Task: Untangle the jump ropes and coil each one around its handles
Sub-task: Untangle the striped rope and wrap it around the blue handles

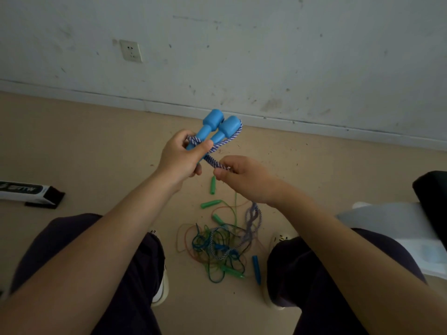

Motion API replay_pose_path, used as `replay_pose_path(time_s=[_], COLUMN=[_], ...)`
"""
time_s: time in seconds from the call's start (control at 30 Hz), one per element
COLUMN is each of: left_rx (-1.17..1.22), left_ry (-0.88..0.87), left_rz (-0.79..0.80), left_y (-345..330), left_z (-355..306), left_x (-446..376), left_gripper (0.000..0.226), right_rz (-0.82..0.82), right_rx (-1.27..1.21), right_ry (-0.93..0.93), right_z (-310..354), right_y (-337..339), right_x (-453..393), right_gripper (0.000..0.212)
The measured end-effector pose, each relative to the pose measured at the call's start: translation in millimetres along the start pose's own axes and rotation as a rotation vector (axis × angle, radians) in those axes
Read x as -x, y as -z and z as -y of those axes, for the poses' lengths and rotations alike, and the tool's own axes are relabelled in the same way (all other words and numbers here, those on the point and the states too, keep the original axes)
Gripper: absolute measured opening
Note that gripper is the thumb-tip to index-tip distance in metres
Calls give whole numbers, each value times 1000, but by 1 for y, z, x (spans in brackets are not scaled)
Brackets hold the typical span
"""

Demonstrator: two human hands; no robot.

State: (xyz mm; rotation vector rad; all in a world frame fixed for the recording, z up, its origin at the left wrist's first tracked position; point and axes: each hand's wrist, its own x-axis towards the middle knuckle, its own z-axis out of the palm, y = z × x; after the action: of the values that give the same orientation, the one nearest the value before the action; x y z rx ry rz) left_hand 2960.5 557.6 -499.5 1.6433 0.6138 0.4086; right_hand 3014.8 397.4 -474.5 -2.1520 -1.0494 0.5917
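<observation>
Coiling step: my left hand [180, 157] grips the two blue handles [215, 130] together, w/ a turn or so of the blue-white braided rope [212, 158] on them. My right hand [238, 176] pinches the rope just right of the handles, taut btwn hands. Rest of it hangs down into the tangle [215, 247] on the floor [96, 141], well below the handles, mixed w/ thin cords & green handles [210, 204]. Next, I think: pull slack free, wrap again. Open floor ahead of the handles up to the wall [266, 56]; my knees flank the tangle.
</observation>
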Motion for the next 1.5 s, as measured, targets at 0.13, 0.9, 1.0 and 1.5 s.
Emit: replay_pose_path(time_s=[0.13, 0.9, 1.0, 1.5], left_rx=[-107, -488, -513, -341], left_ry=[38, -90, -157, -224], left_rz=[72, 653, 635, 595], left_y=[3, -3, -3, 3], left_z=[2, -10, -11, -16], left_x=[-4, 25, 27, 31], left_gripper=[24, 54, 43, 40], right_rz=[-110, -292, -323, -168], right_rx=[-31, 70, -105, -272], right_ry=[80, 205, 60, -118], right_z=[-10, -37, -42, -37], right_y=[15, 19, 21, 24], right_x=[6, -8, -10, -2], right_gripper=[18, 31, 31, 35])
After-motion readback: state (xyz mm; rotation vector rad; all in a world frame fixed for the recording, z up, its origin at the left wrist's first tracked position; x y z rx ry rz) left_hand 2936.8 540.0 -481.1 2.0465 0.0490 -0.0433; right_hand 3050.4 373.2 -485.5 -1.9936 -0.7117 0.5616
